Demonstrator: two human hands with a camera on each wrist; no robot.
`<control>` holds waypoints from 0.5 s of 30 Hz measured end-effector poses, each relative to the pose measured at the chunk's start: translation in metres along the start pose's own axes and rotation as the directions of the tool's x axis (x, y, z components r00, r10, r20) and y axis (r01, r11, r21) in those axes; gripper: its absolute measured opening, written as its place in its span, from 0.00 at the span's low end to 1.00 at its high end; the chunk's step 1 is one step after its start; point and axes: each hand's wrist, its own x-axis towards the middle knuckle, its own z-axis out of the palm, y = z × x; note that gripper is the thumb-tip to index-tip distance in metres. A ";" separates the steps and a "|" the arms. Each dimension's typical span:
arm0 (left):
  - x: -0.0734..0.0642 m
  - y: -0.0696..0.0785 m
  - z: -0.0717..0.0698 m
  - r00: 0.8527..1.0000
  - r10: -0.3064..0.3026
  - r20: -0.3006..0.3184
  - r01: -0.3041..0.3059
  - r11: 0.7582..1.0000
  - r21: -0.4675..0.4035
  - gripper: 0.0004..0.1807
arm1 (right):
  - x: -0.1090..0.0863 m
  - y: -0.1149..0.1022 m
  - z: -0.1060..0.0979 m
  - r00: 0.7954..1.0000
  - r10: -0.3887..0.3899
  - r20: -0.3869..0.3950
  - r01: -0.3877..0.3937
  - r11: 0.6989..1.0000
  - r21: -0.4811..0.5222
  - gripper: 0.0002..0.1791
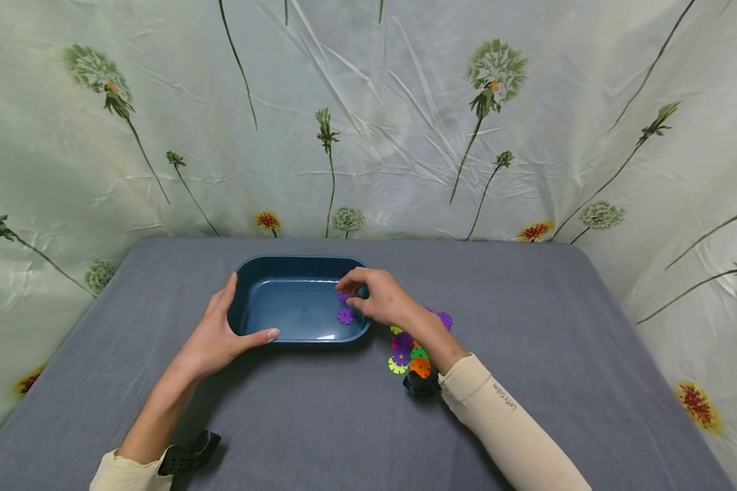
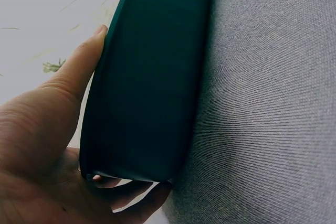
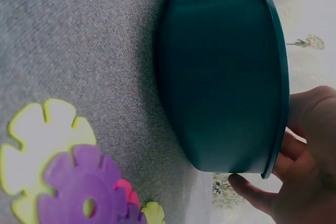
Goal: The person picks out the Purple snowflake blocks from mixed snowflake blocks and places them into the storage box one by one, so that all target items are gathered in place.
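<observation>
A dark blue plastic bin (image 1: 291,308) with rounded corners stands on the table. My left hand (image 1: 218,341) grips its left end, thumb along the near rim and fingers round the outer wall; the left wrist view shows the fingers beneath the rim. Over the right end of the bin, my right hand (image 1: 377,296) pinches a purple flower-shaped disc (image 1: 342,296) between thumb and fingertips. Another purple disc (image 1: 345,316) lies on the bin floor just below. In the right wrist view, the bin's wall (image 3: 220,77) hides what the fingertips hold.
Right of the bin, under my right forearm, lies a loose pile of flower-shaped discs in purple, orange (image 1: 420,367), green and yellow (image 3: 31,135). Grey cloth (image 1: 319,416) covers the table. A flower-printed curtain (image 1: 393,136) hangs behind. Black devices (image 1: 190,455) are strapped to both wrists.
</observation>
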 end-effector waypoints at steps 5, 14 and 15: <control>0.001 0.001 0.000 1.000 0.006 0.001 -0.006 1.000 -0.008 0.76 | -0.006 0.002 -0.004 0.998 -0.022 -0.058 0.025 0.999 0.040 0.15; -0.001 0.000 0.000 1.000 0.005 0.011 -0.005 1.000 -0.009 0.75 | -0.017 0.008 -0.009 0.986 -0.039 -0.161 0.056 0.993 0.100 0.14; -0.001 0.000 0.000 1.000 0.004 0.012 -0.004 1.000 -0.007 0.75 | -0.018 0.009 -0.010 0.985 -0.038 -0.171 0.056 0.993 0.105 0.14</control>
